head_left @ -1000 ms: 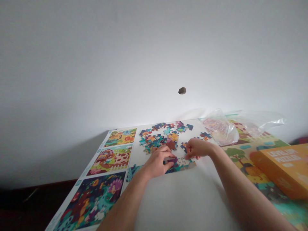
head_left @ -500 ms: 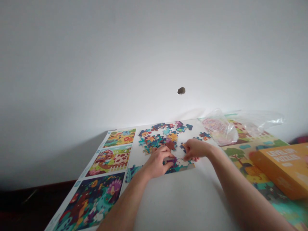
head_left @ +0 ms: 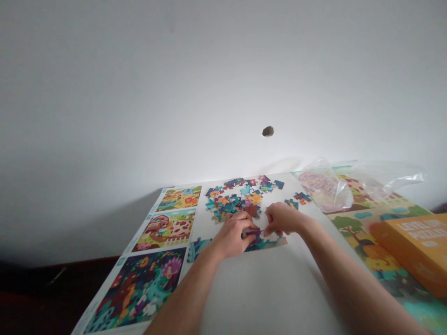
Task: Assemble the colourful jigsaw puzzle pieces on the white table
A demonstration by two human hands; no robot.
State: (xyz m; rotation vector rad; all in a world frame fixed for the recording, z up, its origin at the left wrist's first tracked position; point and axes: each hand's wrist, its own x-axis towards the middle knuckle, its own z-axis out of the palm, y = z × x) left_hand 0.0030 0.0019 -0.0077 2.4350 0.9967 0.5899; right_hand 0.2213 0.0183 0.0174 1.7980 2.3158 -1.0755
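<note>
Forearms reach in from the bottom edge over a white counter. The left hand closes narrow on a dark purple jigsaw piece. The right hand sits just beside it in a narrow pinch, and anything in its grip is hidden. Under both hands lies a partly joined section of puzzle, with a teal cluster of pieces just left of the left hand. Beyond them spreads a loose heap of jigsaw pieces. To the left lies an illustrated picture sheet; to the right, an orange puzzle box rests on a printed puzzle scene. Farther back sits a clear plastic bag, before a white wall with a small dark hole.
</note>
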